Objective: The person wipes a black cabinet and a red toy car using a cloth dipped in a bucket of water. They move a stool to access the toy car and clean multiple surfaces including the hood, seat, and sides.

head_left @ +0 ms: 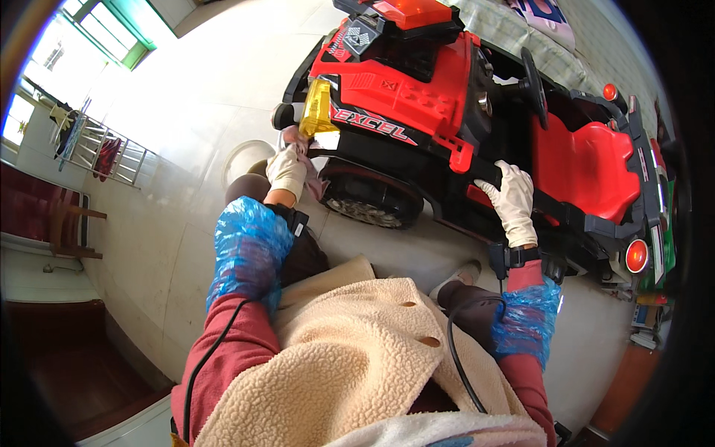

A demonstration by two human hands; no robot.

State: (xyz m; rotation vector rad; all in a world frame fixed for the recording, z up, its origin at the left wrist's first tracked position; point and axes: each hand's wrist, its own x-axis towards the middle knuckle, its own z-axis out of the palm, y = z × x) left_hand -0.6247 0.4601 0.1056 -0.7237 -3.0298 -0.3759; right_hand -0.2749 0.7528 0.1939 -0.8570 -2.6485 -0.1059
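A red and black ride-on toy car (402, 84) stands in front of me. My left hand (286, 170), in a white glove, presses a pink cloth (314, 176) to the car's front corner, just below the yellow headlight (318, 109). Part of the cloth hangs beside the black front wheel (371, 195). My right hand (511, 195), also gloved, rests on the car's black side sill (550, 209) with thumb and fingers spread. The red seat (586, 162) and black steering wheel (533, 89) lie beyond that hand.
A metal drying rack (120, 153) with clothes stands at the left, near a wooden chair (78, 215). A round, pale object (248, 156) lies on the tiled floor left of the car. Black cables (455, 335) run along both my arms. A covered bed or sofa (503, 33) is behind the car.
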